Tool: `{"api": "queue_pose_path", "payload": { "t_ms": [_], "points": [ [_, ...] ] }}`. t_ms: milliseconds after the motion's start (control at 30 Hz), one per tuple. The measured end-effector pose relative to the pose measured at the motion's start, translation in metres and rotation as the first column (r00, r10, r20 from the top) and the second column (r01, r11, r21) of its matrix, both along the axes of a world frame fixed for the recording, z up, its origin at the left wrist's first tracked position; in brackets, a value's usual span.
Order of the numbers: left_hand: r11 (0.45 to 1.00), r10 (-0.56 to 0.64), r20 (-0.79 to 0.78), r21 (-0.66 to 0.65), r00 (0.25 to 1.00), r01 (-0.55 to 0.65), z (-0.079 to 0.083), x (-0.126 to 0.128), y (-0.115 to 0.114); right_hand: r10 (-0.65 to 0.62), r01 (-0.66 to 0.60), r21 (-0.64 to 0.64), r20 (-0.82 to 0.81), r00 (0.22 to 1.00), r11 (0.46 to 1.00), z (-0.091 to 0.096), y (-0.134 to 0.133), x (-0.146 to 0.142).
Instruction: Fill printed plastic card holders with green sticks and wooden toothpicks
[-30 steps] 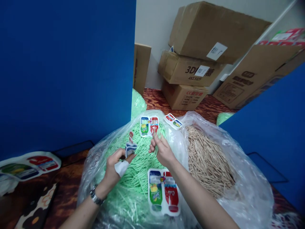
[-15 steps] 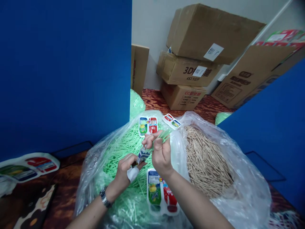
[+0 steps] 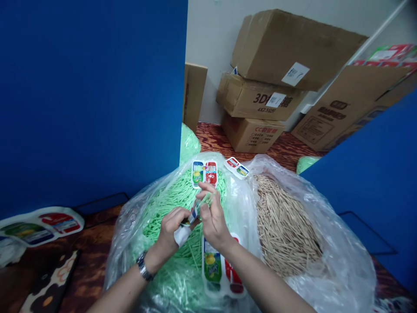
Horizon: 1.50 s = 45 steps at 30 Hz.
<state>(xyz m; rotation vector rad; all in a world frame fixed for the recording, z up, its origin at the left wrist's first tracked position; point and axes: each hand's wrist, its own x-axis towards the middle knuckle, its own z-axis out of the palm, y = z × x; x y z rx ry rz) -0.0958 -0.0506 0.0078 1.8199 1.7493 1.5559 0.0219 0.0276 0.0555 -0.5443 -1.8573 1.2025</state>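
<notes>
Two grips noted. Left hand [image 3: 174, 224]: closed, with a small printed pouch [image 3: 194, 213] in its pinch. Right hand [image 3: 213, 221]: bent around a small bunch of green sticks [image 3: 206, 199], close against the pouch. Entry of sticks into the pouch: cannot tell from this view. White patch [image 3: 182, 236] at the left fingers, perhaps pouch backing; not confirmed.

Main hazard, as judged: snagging of stick tips on the pouch edge, then bending or breakage, owing to an uneven bunch and a narrow-looking target. Second: creasing or tearing of the pouch from too hard a pinch. Third: loss of sticks from a loose right grip into the green pile [image 3: 169, 202] below; hard to single out there, owing to like colour.

Farther out: front pack [image 3: 213, 265], partly hidden by the right forearm [image 3: 262, 271]; liable to be dragged in a low sweep. Rear pack [image 3: 197, 171] on the pile's far side, just beyond the right fingers; liable to be nudged. Slanted pack [image 3: 236, 168] near the meeting of two plastic bags; support doubtful. To the right, brown sticks [image 3: 283, 221]; cross-mixing possible from any stray green.
</notes>
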Motion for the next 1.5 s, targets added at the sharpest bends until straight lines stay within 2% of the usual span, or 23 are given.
{"api": "queue_pose_path", "payload": {
  "t_ms": [133,233,267,300,333,400,433,467,533,567,633,700,800,867,933,1000,1100,1167,1233,1333,1433,1500],
  "points": [
    [1.000,-0.001,0.018,-0.005,1.000,0.001,-0.002,-0.001,0.002,-0.013,-0.004,0.235,0.072,0.997,0.972,0.004,0.009,0.011],
    [0.999,0.004,0.065,-0.034,0.998,-0.002,-0.004,-0.001,0.002,0.061,-0.151,0.427,0.219,0.974,0.892,0.004,0.014,0.017],
    [0.999,0.005,0.081,-0.046,0.997,-0.001,-0.005,-0.001,0.002,0.078,-0.185,0.452,0.245,0.966,0.873,0.003,0.017,0.018],
    [0.998,0.002,0.100,-0.058,0.995,0.004,-0.006,-0.002,0.002,0.078,-0.178,0.441,0.235,0.969,0.880,0.002,0.020,0.019],
    [0.997,-0.001,0.122,-0.075,0.992,0.011,-0.007,-0.003,0.002,0.057,-0.131,0.392,0.194,0.979,0.911,0.000,0.024,0.020],
    [0.993,0.000,0.183,-0.117,0.983,0.022,-0.009,-0.005,0.001,0.007,-0.028,0.196,0.108,0.994,0.980,-0.005,0.035,0.021],
    [0.990,0.003,0.218,-0.140,0.976,0.028,-0.010,-0.006,0.001,0.017,-0.022,0.065,0.087,0.996,0.998,-0.009,0.040,0.020],
    [0.986,0.009,0.254,-0.164,0.967,0.034,-0.010,-0.007,0.002,0.058,-0.053,-0.068,0.070,0.996,0.996,-0.014,0.044,0.019],
    [0.980,0.013,0.360,-0.189,0.933,0.059,-0.010,-0.008,0.004,0.149,-0.141,-0.280,0.005,0.989,0.950,-0.024,0.050,0.015],
    [0.980,0.012,0.437,-0.183,0.899,0.076,-0.009,-0.008,0.005,0.153,-0.159,-0.346,-0.044,0.987,0.925,-0.030,0.051,0.014],
    [0.986,0.017,0.595,-0.141,0.803,0.084,-0.008,-0.008,0.008,0.074,-0.120,-0.398,-0.130,0.989,0.910,-0.038,0.051,0.011],
    [0.995,0.037,0.685,-0.090,0.727,0.034,-0.007,-0.008,0.011,0.001,-0.060,-0.390,-0.150,0.989,0.919,-0.042,0.048,0.010],
    [0.998,0.060,0.681,-0.045,0.730,-0.040,-0.007,-0.008,0.014,-0.024,-0.021,-0.363,-0.120,0.992,0.932,-0.041,0.045,0.011],
    [0.999,0.032,0.689,-0.038,0.724,-0.008,-0.007,-0.008,0.016,-0.030,-0.014,-0.363,-0.116,0.993,0.932,-0.037,0.045,0.011],
    [0.997,-0.004,0.726,-0.054,0.688,0.062,-0.007,-0.007,0.018,-0.025,-0.018,-0.373,-0.110,0.994,0.928,-0.036,0.046,0.010],
    [0.988,0.013,0.742,-0.113,0.670,0.106,-0.005,-0.007,0.020,-0.006,-0.030,-0.382,-0.093,0.996,0.924,-0.036,0.047,0.010],
    [0.968,0.106,0.694,-0.234,0.712,0.085,-0.003,-0.007,0.024,0.072,-0.092,-0.369,-0.067,0.995,0.925,-0.040,0.048,0.011],
    [0.964,0.135,0.673,-0.259,0.727,0.062,-0.002,-0.009,0.026,0.149,-0.145,-0.336,-0.013,0.989,0.931,-0.042,0.048,0.013],
    [0.969,0.156,0.685,-0.247,0.711,0.026,-0.004,-0.011,0.029,0.167,-0.142,-0.271,0.071,0.983,0.952,-0.044,0.052,0.014],
    [0.969,0.222,0.678,-0.237,0.701,-0.078,-0.012,-0.015,0.033,0.056,-0.036,-0.145,0.134,0.989,0.989,-0.047,0.069,0.009],
    [0.953,0.285,0.574,-0.253,0.768,-0.164,-0.019,-0.015,0.033,-0.113,0.119,-0.050,0.111,0.987,0.992,-0.050,0.102,-0.005],
    [0.950,0.290,0.518,-0.261,0.805,-0.174,-0.021,-0.011,0.032,-0.215,0.214,0.017,0.136,0.967,0.977,-0.050,0.128,-0.017]
  ]
}}
